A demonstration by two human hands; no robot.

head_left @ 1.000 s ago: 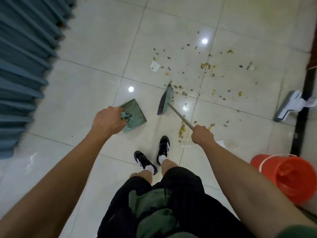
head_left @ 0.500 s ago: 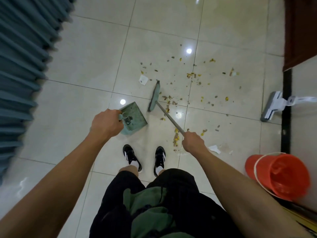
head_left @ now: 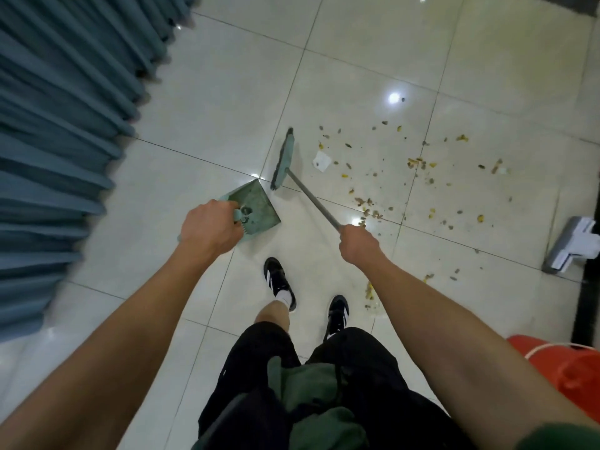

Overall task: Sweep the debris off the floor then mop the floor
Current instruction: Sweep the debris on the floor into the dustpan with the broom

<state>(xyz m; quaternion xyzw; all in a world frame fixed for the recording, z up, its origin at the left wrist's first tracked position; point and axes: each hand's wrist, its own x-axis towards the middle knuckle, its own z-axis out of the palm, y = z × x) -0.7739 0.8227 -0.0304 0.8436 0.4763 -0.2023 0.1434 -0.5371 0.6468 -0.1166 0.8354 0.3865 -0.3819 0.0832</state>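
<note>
Your left hand [head_left: 207,227] has its fingers curled tight around the dustpan's handle, knuckles up, so the dustpan [head_left: 256,204] hangs low with its open mouth turned toward the mess. Your right hand [head_left: 358,243] is wrapped around the grey shaft of the broom [head_left: 285,159], gripping partway down for short, controlled strokes. The broom head sits just beyond the pan's far corner, edge-on to the litter, on the left side of the spill; from there a pull looks set to drag scraps toward the pan rather than scatter them.

The debris [head_left: 370,206] lies across the floor [head_left: 207,102] to the right of the broom: seed-like bits, yellow flecks and a white paper scrap [head_left: 321,161], with a smaller clump near your right shoe. None of it shows in the pan yet, so sweeping seems barely started.

The mop [head_left: 571,246] lies at the right edge and the orange bucket [head_left: 571,368] stands lower right, parked clear of the spill, likely waiting for the second stage. Blue curtains [head_left: 65,125] hang to your left.
</note>
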